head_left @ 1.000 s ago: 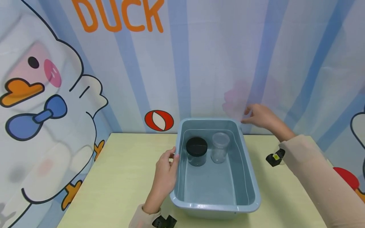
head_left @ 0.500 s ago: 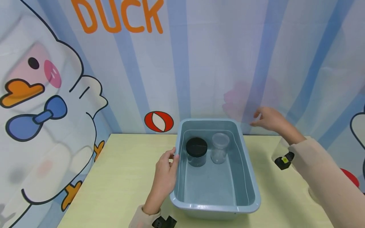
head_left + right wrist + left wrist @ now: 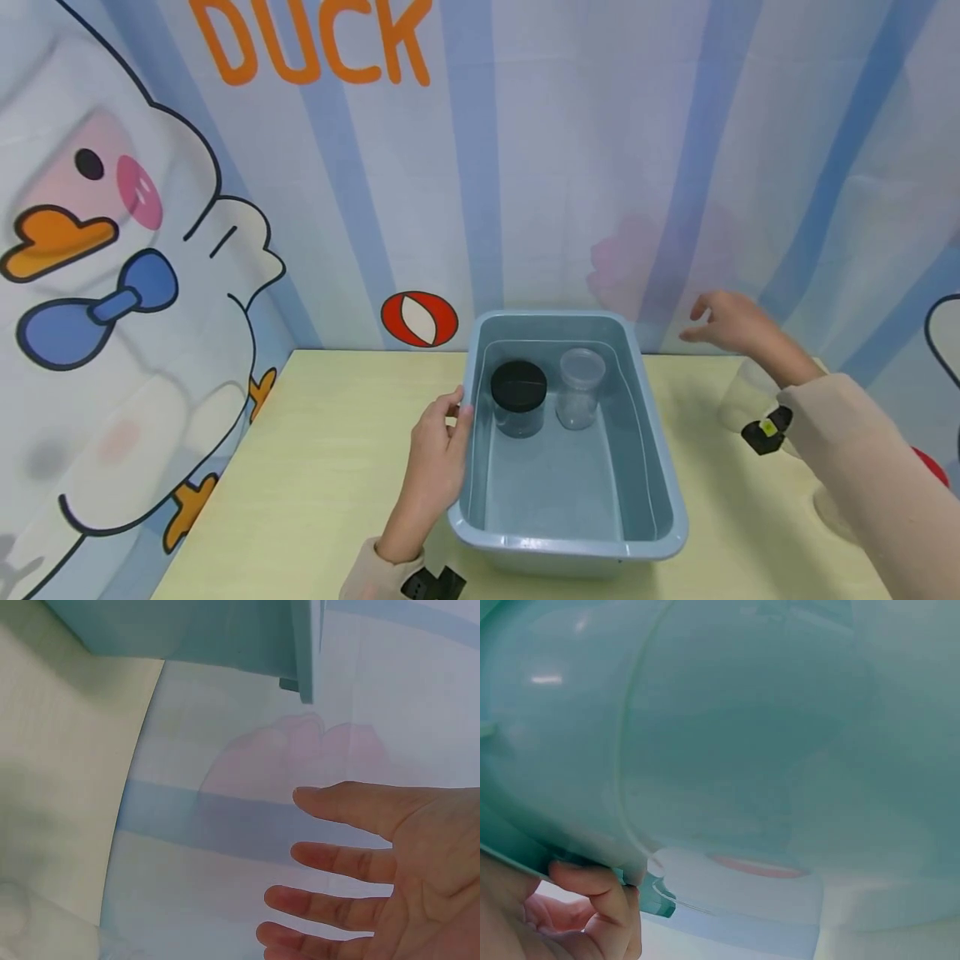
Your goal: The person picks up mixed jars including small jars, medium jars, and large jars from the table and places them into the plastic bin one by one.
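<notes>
The person is wearing a long-sleeved top in a pale beige, soft-looking fabric, and both sleeves are reaching down to the wrists. The left hand [image 3: 435, 467] is showing bare below its left sleeve [image 3: 375, 571], with no ring or glove on it. A small black device [image 3: 431, 583] is sitting strapped at that wrist. The right hand [image 3: 731, 323] is likewise showing bare, its fingers [image 3: 352, 859] carrying no rings. The right sleeve [image 3: 862, 467] is looking loose and wide. A second black device [image 3: 767, 429] with a small yellow mark is sitting at the right wrist.
</notes>
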The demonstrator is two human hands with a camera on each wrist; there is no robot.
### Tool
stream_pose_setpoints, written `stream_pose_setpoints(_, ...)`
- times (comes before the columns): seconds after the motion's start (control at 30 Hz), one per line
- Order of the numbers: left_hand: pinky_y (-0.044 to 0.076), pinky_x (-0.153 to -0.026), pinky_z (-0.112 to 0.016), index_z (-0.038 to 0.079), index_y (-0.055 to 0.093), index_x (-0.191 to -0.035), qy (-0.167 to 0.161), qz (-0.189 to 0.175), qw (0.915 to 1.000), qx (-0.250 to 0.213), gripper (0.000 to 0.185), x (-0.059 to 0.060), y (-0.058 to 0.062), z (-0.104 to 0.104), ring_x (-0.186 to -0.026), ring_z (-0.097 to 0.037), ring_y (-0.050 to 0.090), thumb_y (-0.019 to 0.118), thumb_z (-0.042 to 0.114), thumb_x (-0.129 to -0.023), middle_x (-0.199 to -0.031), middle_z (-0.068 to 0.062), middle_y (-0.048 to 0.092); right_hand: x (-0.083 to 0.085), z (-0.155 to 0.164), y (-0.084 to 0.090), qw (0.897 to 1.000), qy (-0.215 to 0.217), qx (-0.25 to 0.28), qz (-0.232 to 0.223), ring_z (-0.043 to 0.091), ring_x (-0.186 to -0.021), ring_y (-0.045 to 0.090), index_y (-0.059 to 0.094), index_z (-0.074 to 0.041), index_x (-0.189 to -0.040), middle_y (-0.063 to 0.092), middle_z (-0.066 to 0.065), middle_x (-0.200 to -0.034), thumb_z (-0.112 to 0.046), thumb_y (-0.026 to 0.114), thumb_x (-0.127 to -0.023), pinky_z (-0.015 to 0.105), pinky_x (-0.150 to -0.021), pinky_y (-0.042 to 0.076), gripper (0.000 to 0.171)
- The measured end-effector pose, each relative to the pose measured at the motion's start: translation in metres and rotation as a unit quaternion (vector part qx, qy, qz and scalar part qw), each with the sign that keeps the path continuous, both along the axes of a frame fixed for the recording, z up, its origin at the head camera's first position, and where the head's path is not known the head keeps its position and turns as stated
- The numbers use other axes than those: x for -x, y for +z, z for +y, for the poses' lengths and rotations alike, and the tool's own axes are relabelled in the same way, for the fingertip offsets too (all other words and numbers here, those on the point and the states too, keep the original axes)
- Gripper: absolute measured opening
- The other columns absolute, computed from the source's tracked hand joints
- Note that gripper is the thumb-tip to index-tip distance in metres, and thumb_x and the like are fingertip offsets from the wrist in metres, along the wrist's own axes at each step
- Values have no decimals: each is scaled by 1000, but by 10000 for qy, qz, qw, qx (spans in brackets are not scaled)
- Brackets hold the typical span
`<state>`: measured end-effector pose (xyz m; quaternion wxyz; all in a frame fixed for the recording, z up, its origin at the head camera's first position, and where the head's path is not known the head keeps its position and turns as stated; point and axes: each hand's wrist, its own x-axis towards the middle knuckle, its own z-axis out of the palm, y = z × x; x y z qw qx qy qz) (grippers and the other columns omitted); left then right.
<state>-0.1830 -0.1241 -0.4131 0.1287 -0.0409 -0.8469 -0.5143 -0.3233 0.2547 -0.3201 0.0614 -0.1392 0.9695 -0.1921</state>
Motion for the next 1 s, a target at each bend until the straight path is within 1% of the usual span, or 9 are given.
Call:
stream_pose_setpoints(0.33,58,-77,-36,-4,51,-141,-20,-5,10000,16,42,0,2,1,-88,-23,58,51,18,-106,-117,-16,59,-3,21,-8,9993,-251,-198,-211,55,-108,50,51,19,-118,49,42,-124,-19,65,-95,60,-81,47,46)
stream_pose_setpoints(0.47,58,-77,-36,-4,51,-141,-21,-1,10000,21,42,0,2,0,-88,-23,59,51,18,-106,-117,-16,59,-3,28,-11,9987,-318,-288,-293,56,-107,51,52,19,-117,50,42,-123,-21,66,-94,60,-79,48,48)
stream_pose_setpoints(0.73,58,-77,-36,-3,51,-141,23,-33,10000,11,42,-1,1,-1,-89,-24,59,51,20,-106,-117,-16,59,-3,43,-20,9980,-395,-412,-271,56,-105,52,53,20,-118,51,41,-122,-22,67,-92,60,-79,48,51)
stream_pose_setpoints(1.0,58,-78,-36,-3,50,-142,49,-21,10000,-36,43,-3,1,-1,-89,-25,59,51,20,-106,-119,-16,60,-4,51,-22,9962,-439,-528,-529,57,-107,50,50,20,-120,47,42,-125,-24,69,-91,62,-80,47,56)
